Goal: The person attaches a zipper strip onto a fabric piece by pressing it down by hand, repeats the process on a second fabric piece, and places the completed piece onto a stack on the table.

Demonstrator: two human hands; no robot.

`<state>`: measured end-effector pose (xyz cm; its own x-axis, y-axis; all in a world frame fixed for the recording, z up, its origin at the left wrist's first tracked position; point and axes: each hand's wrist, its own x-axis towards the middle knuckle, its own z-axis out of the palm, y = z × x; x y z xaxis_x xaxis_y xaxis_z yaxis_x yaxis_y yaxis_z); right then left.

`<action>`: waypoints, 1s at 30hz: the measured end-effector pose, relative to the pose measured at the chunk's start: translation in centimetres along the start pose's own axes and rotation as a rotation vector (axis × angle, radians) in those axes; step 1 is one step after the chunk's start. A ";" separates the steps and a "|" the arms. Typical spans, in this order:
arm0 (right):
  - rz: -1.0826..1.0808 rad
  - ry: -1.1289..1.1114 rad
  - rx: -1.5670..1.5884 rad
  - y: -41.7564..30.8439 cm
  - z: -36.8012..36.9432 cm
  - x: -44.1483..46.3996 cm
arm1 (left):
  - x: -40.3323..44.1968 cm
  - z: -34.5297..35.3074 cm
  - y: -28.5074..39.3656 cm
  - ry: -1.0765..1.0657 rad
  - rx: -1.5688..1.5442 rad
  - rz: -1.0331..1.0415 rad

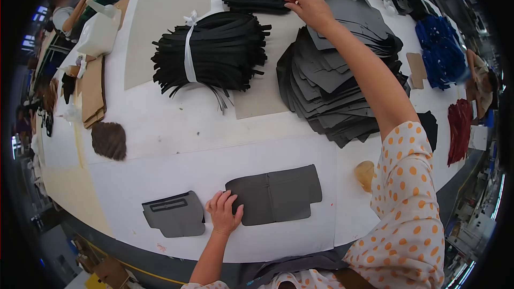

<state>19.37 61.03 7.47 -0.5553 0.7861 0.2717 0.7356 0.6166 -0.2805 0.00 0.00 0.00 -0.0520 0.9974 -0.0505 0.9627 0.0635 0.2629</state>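
Note:
My left hand (224, 213) lies with its fingers spread at the left edge of a dark grey panel (286, 195), which is flat on white paper. To its left is a smaller grey piece (176, 217) with a black outlined slot along its upper part. My right hand (310, 8) is stretched to the far side, thumb and fingers pinched at the right end of a pile of black strips (251, 0). Below that pile lies a thick bundle of black strips (225, 48) tied with a white band. Under my right forearm a fanned stack of grey panels (326, 85) spreads out.
On the left are a white plastic bottle (100, 32), brown cardboard pieces (93, 91) and a brown fuzzy pad (108, 141). A yellowish lump (364, 175) sits by my right sleeve. Blue bundles (440, 51) and red strips (459, 131) lie at the right; other people are at both sides.

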 end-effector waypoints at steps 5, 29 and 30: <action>-0.152 0.084 -0.188 2.6 5.9 4.9 | 0.8 2.6 -1.1 0.059 -0.127 -0.041; 0.300 -0.003 1.088 -14.7 -15.7 -14.7 | 1.1 -0.8 0.0 0.409 -0.159 0.093; 0.330 -0.040 1.111 -16.8 -16.5 -17.1 | 1.1 -1.4 0.4 0.448 -0.205 0.052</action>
<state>22.94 36.50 22.75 -0.4258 0.9047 0.0108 0.1123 0.0647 -0.9916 0.00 1.18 1.41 -0.1574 0.9137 0.3747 0.8974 -0.0261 0.4405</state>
